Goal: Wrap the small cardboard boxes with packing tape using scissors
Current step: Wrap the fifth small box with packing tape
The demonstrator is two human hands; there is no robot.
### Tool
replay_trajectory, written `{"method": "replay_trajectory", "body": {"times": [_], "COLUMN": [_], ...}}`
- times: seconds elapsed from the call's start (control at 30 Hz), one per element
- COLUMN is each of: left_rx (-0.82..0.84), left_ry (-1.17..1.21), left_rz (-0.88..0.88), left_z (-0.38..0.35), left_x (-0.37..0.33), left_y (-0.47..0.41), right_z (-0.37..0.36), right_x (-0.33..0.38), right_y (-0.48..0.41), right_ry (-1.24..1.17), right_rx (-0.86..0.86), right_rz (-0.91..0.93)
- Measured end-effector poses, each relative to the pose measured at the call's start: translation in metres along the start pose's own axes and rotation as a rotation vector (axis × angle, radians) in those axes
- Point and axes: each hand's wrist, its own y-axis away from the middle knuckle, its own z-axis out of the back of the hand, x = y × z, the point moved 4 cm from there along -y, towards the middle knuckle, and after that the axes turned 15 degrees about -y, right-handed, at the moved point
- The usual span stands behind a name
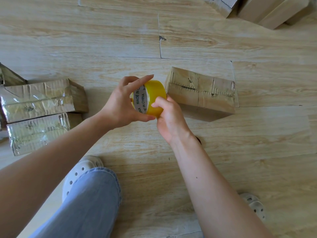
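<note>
In the middle of the frame, above the wooden floor (pixel 103 40), the left hand (pixel 120 103) grips a yellow roll of packing tape (pixel 155 88), thumb beneath and fingers (pixel 142 79) curled over its top. The right hand (pixel 169 117) pinches at the roll's outer face. Just right of it a small cardboard box (pixel 202 93) lies on the floor. Taped boxes (pixel 39 98) sit at the left edge.
</note>
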Motion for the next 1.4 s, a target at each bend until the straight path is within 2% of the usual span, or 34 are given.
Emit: {"method": "replay_trajectory", "body": {"times": [0.17,0.33,0.53,0.7,1.13,1.23,1.4], "left_rx": [0.012,0.049,-0.017,-0.035,-0.037,-0.053,-0.014], "left_ry": [-0.047,0.042,0.153,0.246,0.242,0.286,0.328], "left_rz": [-0.019,0.003,0.063,0.061,0.075,0.067,0.073], "left_z": [0.003,0.003,0.002,0.003,0.005,0.005,0.009], "left_x": [-0.003,0.001,0.004,0.004,0.004,0.002,0.002], "left_y": [-0.002,-0.004,-0.002,0.000,0.002,0.001,0.001], "right_z": [0.003,0.006,0.005,0.004,-0.003,-0.004,-0.007], "right_x": [-0.003,0.001,0.005,0.007,0.011,0.009,0.009], "right_y": [0.004,0.010,0.008,0.007,0.005,0.007,0.012], "right_ry": [0.096,-0.086,0.026,0.104,0.111,0.162,0.072], "right_rx": [-0.095,0.082,0.009,-0.018,-0.121,-0.097,0.020], "right_rz": [0.015,-0.008,0.143,0.152,0.104,0.109,0.116]}}
